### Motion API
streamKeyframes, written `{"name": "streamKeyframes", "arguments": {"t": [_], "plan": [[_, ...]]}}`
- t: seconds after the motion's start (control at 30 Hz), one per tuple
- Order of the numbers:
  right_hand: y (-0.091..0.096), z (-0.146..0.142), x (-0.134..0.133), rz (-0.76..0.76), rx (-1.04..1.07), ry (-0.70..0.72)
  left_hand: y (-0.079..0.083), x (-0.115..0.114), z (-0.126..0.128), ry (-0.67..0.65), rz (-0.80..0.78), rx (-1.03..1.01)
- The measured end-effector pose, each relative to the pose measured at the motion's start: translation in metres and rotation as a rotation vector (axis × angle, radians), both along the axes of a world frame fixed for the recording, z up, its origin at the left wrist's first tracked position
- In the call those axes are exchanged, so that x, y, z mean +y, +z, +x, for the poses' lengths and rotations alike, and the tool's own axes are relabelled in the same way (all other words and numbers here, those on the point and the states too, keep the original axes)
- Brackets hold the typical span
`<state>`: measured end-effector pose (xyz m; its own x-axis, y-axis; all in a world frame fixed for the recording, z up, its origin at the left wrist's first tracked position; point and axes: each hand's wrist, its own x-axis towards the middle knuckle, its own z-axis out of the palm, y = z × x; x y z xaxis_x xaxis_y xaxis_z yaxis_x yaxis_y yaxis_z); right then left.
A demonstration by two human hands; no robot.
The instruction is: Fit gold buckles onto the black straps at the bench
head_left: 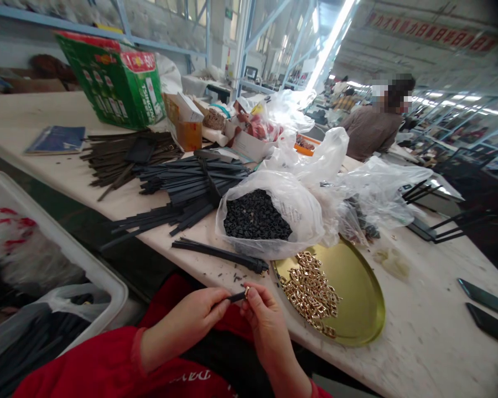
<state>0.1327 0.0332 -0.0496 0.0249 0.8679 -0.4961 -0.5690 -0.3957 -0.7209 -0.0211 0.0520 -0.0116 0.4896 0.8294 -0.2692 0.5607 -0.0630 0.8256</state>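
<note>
My left hand [195, 318] pinches a thin black strap [235, 297] just below the table's front edge. My right hand [262, 316] meets it at the strap's tip, fingers closed round a small gold buckle [247, 291]. Just beyond the hands lies a bundle of black straps [219, 252]. To the right a gold round tray [357, 293] carries several gold buckles [311, 290]. An open plastic bag of small black pieces [257, 215] stands behind the tray.
Piles of black strips [182, 182] cover the table's middle, with a green carton [112, 77], a blue booklet [57, 139] and boxes behind. A white bin [108, 276] with bags stands at my left. Another person [373, 124] sits at the far right. Dark pieces [485, 298] lie at right.
</note>
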Motion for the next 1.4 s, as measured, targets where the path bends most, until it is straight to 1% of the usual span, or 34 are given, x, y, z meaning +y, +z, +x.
{"name": "streamKeyframes", "arguments": {"t": [0.1,0.17,0.3,0.37,0.43,0.53,0.67,0.77,0.87,0.93,1.03,1.13,1.23,1.33,1.4], "plan": [[-0.007,-0.004,-0.006,0.095,-0.159,0.036,-0.005,-0.005,0.004,0.032,-0.037,-0.127],[-0.011,-0.006,-0.009,0.140,-0.217,0.074,-0.010,-0.007,0.004,0.074,-0.073,-0.208],[-0.013,-0.003,-0.011,0.195,-0.318,0.168,-0.015,-0.008,0.005,0.118,-0.267,-0.264],[-0.010,-0.001,-0.010,0.190,-0.304,0.199,-0.014,-0.007,0.007,0.142,-0.343,-0.271],[-0.006,0.000,-0.009,0.170,-0.244,0.203,-0.012,-0.006,0.009,0.175,-0.370,-0.273],[-0.003,0.000,-0.008,0.161,-0.183,0.185,-0.011,-0.005,0.012,0.198,-0.379,-0.276],[-0.010,-0.002,-0.009,0.105,-0.127,0.186,-0.015,-0.007,0.014,0.221,-0.380,-0.286],[-0.015,-0.003,-0.010,0.113,-0.194,0.162,-0.020,-0.010,0.016,0.268,-0.354,-0.273],[-0.013,-0.002,-0.009,0.153,-0.285,0.139,-0.025,-0.013,0.017,0.304,-0.287,-0.249],[-0.009,-0.001,-0.008,0.127,-0.217,0.172,-0.028,-0.015,0.016,0.283,-0.265,-0.250],[-0.005,0.002,-0.008,0.039,-0.053,0.254,-0.029,-0.015,0.013,0.230,-0.245,-0.249],[-0.003,0.004,-0.008,-0.002,-0.010,0.282,-0.028,-0.014,0.011,0.206,-0.211,-0.232],[-0.003,0.005,-0.009,-0.003,-0.005,0.275,-0.027,-0.014,0.012,0.233,-0.191,-0.215],[-0.005,0.004,-0.011,0.016,-0.046,0.297,-0.028,-0.015,0.014,0.249,-0.187,-0.181],[-0.008,0.004,-0.013,0.084,-0.200,0.287,-0.028,-0.016,0.014,0.248,-0.180,-0.138]]}}
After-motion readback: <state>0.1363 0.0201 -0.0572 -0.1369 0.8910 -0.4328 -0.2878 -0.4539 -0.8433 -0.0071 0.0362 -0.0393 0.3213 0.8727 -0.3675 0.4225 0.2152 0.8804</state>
